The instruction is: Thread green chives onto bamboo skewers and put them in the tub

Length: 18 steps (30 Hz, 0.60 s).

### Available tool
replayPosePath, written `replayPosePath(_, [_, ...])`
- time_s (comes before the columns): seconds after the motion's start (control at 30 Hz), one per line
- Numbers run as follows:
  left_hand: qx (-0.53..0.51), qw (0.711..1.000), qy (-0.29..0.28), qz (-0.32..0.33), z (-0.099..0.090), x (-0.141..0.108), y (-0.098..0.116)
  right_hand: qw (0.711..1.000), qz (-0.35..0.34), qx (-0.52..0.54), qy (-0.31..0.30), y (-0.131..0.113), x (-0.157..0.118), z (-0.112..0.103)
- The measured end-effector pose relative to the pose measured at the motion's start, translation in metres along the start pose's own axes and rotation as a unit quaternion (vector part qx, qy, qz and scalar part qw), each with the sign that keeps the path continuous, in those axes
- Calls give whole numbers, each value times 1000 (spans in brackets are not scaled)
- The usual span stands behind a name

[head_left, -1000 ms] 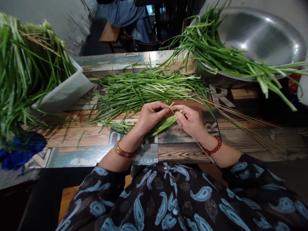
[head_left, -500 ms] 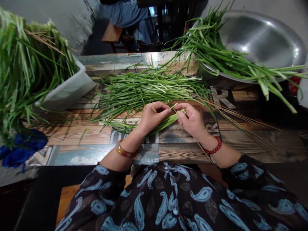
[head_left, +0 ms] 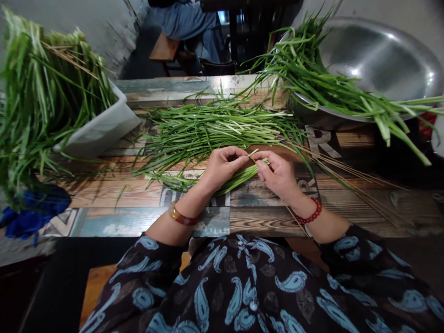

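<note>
My left hand (head_left: 225, 165) pinches the pale end of a garlic chive (head_left: 254, 152) between thumb and forefinger. My right hand (head_left: 275, 172), just right of it, is closed with thumb and forefinger on a thin bamboo skewer (head_left: 294, 218), whose shaft runs down past my wrist. The skewer's tip meets the chive's end between both hands; whether it has pierced it I cannot tell. Under my fingers lies a small bunch of chives (head_left: 241, 178), pale ends to the right. A larger pile of loose chives (head_left: 211, 126) spreads just beyond my hands.
Loose bamboo skewers (head_left: 360, 175) lie to the right. At left, a white plastic bin (head_left: 104, 132) is heaped with chives, beside a blue cloth (head_left: 38, 212). A steel basin (head_left: 381, 60) with more chives stands back right. A seated person's legs (head_left: 190, 21) show beyond the table.
The whole view has shifted slightly. Both hands keep nearly the same pose around the chive end and skewer tip.
</note>
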<state>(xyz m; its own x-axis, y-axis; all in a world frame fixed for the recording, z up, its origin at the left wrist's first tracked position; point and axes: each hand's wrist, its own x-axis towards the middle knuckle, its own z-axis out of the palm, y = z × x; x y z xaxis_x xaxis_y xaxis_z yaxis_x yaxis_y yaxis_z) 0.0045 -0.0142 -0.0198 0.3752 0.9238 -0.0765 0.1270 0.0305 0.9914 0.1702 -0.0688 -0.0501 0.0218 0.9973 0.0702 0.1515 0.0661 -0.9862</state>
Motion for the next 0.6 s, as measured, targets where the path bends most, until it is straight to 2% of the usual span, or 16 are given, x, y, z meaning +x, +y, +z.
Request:
replayPosePath(0.43, [13, 1000, 17, 22, -1, 1, -4, 1000, -2, -9, -5, -2, -1, 0])
replayPosePath(0.6, [89, 992, 36, 84, -1, 2, -4, 1000, -5, -3, -3, 0, -2, 0])
